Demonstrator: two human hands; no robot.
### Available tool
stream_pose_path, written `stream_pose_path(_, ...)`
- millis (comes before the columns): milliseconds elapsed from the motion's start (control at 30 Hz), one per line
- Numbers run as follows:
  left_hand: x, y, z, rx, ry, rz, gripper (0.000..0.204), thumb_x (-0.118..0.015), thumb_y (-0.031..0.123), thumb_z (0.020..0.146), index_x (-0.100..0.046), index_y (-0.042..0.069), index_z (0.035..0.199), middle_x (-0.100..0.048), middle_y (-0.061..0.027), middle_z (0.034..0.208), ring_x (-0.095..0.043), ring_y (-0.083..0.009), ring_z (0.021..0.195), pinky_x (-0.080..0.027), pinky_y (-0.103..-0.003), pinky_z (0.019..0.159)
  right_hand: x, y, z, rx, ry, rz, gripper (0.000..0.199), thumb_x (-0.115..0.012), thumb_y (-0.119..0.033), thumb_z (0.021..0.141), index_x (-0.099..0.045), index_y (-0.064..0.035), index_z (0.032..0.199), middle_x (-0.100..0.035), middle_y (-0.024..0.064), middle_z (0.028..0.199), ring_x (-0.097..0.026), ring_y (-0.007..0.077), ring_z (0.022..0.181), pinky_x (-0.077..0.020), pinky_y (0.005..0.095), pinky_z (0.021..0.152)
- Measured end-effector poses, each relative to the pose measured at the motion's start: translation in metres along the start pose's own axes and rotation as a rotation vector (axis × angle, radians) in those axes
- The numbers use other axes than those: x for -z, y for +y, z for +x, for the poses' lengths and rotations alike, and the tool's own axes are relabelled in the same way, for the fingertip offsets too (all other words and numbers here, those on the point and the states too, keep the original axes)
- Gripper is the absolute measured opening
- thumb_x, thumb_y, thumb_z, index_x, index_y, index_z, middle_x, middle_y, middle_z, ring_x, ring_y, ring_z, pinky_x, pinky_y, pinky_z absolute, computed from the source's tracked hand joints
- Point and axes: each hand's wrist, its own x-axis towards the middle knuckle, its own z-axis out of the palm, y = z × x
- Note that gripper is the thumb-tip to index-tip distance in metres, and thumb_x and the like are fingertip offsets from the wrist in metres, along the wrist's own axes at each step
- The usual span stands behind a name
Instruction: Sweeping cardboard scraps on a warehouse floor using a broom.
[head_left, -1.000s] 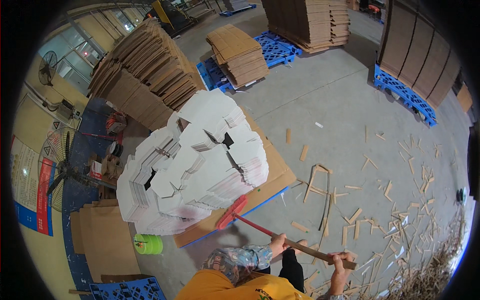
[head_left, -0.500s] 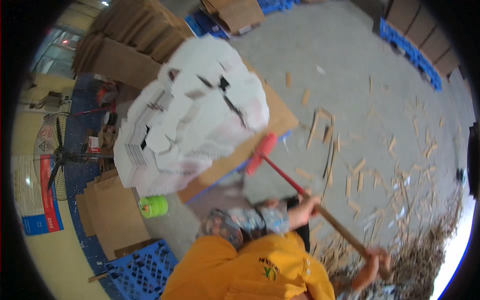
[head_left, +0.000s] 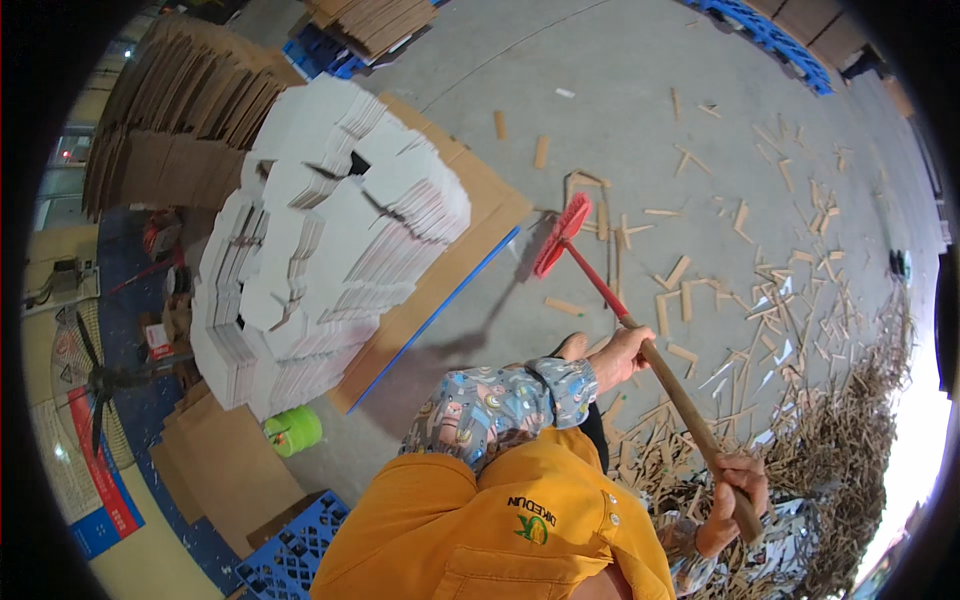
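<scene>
A broom [head_left: 690, 410] with a red bristled head and a long wooden handle slants across the middle of the view. My left hand [head_left: 622, 358] is wrapped round the handle just below its red socket. Nearer its butt end, my right hand [head_left: 732, 500] has its fingers closed on the wood. The broom's red head [head_left: 563, 236] is over the grey floor, beside the corner of a brown cardboard sheet [head_left: 490, 195]; whether it touches the floor I cannot tell. Loose cardboard strips [head_left: 565, 306] lie near the head.
Left of the broom, a tall stack of white die-cut cardboard [head_left: 330, 230] stands on the brown sheet, which has a blue edge. Brown cardboard stacks [head_left: 180, 120] rise behind it. A heap of cardboard scraps [head_left: 820, 490] lies at right. A green container [head_left: 293, 431] and blue pallet [head_left: 295, 550] are lower left.
The broom head has moved away from the blue edge of the sheet, farther out over the floor. Both hands stay on the handle. My view has turned, shifting the stack left.
</scene>
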Motion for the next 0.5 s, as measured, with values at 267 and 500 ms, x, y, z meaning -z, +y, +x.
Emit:
stream_pose_path(267,-0.024,0.06,0.064,-0.364,0.056,0.267,0.01,-0.051,0.013,0.063,-0.046,0.005,0.066,-0.047,-0.0038,0.058,-0.045,-0.0134,0.051,-0.034,-0.029,0.042,0.017,0.03,0.016,-0.393,-0.148,0.327,0.025,-0.056,-0.013,0.073,-0.052,0.0022,0.093,-0.054,0.0169,0.098,-0.057,0.0237,0.08,-0.0483,0.0305,0.068)
stream_pose_path(500,0.025,0.154,0.136,-0.662,0.333,0.487,0.013,-0.052,0.015,0.065,-0.047,0.003,0.067,-0.048,-0.006,0.058,-0.047,-0.0145,0.051,-0.035,-0.029,0.041,-0.081,0.051,0.078,-1.02,-0.435,0.424,0.043,-0.047,-0.005,0.078,-0.037,-0.0059,0.12,-0.052,0.0087,0.085,-0.051,0.0105,0.057,-0.0437,0.0226,0.047)
